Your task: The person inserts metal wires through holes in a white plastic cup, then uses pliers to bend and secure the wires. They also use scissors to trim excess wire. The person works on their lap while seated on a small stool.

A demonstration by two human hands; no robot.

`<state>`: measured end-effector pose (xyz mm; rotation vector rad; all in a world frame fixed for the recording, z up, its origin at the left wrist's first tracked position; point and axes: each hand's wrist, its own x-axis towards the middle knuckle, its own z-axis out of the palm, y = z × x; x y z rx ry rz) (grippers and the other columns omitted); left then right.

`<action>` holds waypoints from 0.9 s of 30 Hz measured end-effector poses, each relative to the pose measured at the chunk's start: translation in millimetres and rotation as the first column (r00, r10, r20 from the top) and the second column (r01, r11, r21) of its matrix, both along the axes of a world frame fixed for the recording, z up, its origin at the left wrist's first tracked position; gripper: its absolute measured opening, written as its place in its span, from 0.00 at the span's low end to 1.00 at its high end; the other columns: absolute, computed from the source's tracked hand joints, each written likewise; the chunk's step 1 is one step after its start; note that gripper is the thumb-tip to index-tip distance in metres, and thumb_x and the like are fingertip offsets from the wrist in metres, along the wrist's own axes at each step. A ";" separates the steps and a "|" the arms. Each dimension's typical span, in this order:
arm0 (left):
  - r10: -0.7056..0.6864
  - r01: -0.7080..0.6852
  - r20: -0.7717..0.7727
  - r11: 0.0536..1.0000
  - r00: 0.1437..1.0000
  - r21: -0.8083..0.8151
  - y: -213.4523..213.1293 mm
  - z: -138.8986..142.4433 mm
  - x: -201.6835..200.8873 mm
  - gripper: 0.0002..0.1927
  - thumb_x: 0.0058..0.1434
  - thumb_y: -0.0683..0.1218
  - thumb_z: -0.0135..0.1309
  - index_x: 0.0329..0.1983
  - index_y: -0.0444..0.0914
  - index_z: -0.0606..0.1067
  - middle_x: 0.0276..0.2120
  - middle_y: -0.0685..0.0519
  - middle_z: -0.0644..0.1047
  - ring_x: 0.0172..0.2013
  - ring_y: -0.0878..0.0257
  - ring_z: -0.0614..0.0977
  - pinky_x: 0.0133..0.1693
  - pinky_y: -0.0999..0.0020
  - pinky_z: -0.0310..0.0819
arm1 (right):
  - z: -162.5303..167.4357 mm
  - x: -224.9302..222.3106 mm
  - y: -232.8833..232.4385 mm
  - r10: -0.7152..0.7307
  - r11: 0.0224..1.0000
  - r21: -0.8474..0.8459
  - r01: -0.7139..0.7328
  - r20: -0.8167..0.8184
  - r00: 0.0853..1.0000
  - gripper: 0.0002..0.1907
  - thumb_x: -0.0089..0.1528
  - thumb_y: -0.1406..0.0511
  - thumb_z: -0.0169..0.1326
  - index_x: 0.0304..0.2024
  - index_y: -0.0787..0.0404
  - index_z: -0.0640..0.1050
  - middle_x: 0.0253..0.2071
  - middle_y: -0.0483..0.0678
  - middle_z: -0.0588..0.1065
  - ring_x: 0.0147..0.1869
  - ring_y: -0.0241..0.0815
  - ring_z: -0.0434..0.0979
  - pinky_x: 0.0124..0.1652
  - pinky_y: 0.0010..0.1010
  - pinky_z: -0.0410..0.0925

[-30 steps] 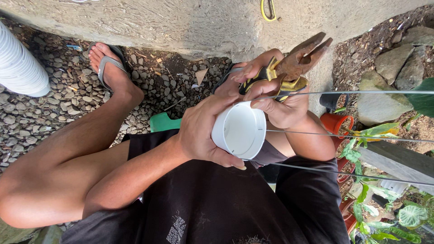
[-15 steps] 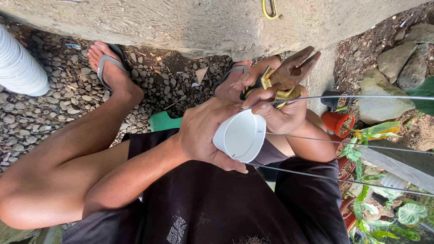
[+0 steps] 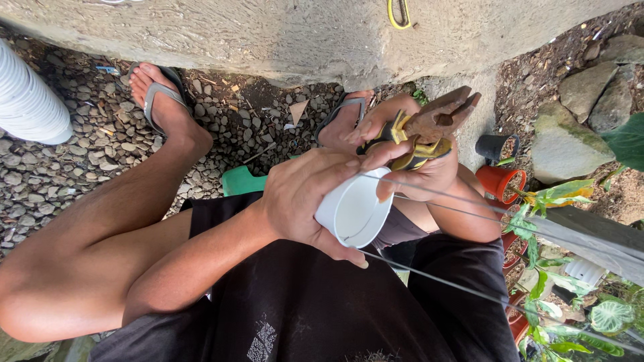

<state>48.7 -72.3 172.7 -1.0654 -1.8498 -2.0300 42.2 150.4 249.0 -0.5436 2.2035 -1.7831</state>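
Item one: my left hand (image 3: 305, 198), at the centre of my view. Its fingers are curled fast around a white plastic cup (image 3: 354, 209), thumb on the near rim at five o'clock, the cup's open mouth tipped toward me.

Item two: my right hand (image 3: 419, 167), just beside the cup at two o'clock. Its fingers are closed round the yellow grips of rusty pliers (image 3: 439, 124), whose nose points out toward one o'clock; whether the nose is open or closed I cannot tell. My forefinger reaches down and touches the cup's far rim.

Item three: thin wires (image 3: 469, 201), running from the cup out to three and four o'clock, one from the upper rim, one from below it.

Item four: my feet in grey sandals (image 3: 157, 94) at eleven and twelve o'clock, on river gravel (image 3: 74, 161), below a rough concrete wall (image 3: 268, 33).

Item five: a green stool (image 3: 241, 181) beneath me, at ten o'clock of the cup.

Item six: red plant pots (image 3: 500, 181) and leafy plants (image 3: 563, 295), three to five o'clock. A white ribbed pipe (image 3: 27, 100) at ten o'clock, well apart.
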 end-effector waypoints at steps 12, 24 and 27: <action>-0.012 0.011 -0.141 1.000 0.990 -0.002 2.1 -1.5 -1.4 0.59 0.55 0.78 0.64 0.68 0.31 0.57 0.52 0.40 0.77 0.48 0.47 0.84 0.50 0.57 0.83 | -7.3 2.0 20.9 -0.038 0.998 -0.058 0.034 -0.083 0.996 0.19 0.55 0.58 0.71 0.39 0.63 0.80 0.53 0.49 0.70 0.54 0.50 0.79 0.51 0.40 0.77; -0.014 0.011 -0.189 1.000 0.982 -0.017 6.4 -8.5 1.1 0.58 0.58 0.78 0.62 0.68 0.30 0.57 0.54 0.39 0.76 0.49 0.47 0.84 0.51 0.54 0.83 | -17.3 4.4 30.1 -0.048 0.998 -0.052 0.043 -0.098 0.994 0.16 0.61 0.58 0.68 0.40 0.63 0.80 0.52 0.50 0.71 0.52 0.49 0.80 0.50 0.38 0.77; -0.020 0.016 -0.114 0.999 0.993 -0.033 6.3 -10.9 3.1 0.58 0.56 0.78 0.64 0.68 0.31 0.58 0.53 0.41 0.77 0.49 0.47 0.84 0.50 0.58 0.82 | -17.6 6.5 26.5 -0.097 0.994 -0.059 0.096 -0.014 0.995 0.16 0.65 0.57 0.64 0.39 0.64 0.81 0.52 0.50 0.71 0.52 0.48 0.79 0.51 0.37 0.75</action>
